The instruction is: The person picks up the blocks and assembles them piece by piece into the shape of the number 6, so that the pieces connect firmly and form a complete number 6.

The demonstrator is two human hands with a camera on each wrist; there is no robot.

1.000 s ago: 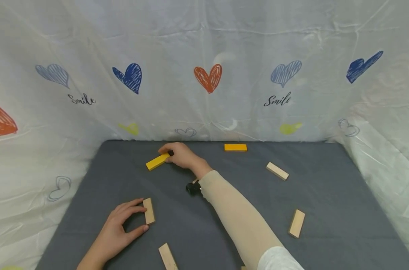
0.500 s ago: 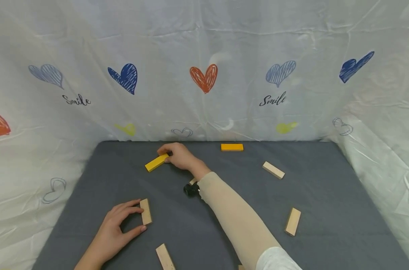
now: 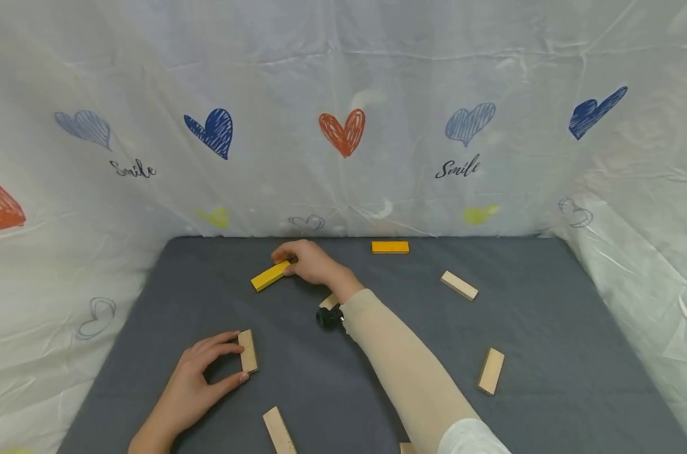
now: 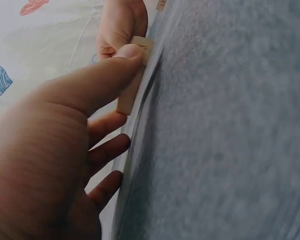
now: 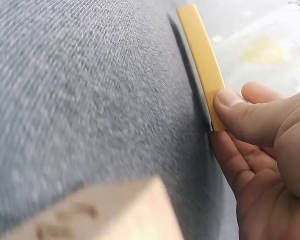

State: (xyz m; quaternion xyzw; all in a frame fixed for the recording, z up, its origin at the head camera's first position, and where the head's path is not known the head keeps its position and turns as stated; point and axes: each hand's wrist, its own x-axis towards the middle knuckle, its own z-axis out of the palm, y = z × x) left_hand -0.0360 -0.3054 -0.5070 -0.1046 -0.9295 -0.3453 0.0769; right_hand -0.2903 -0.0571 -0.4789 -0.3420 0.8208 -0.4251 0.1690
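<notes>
You seem to be positioning the yellow wooden block (image 3: 270,277) pinched in your right hand (image 3: 314,261), left of frame centre, while your left hand (image 3: 195,379) grips a plain wooden block (image 3: 249,354) at lower left; next probably calls for a level, gentle release.

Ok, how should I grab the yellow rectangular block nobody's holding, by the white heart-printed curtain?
Probably pinch that yellow block by both short ends, from above: it lies flat, lengthwise along the curtain, which seems to leave little finger room behind.
</notes>
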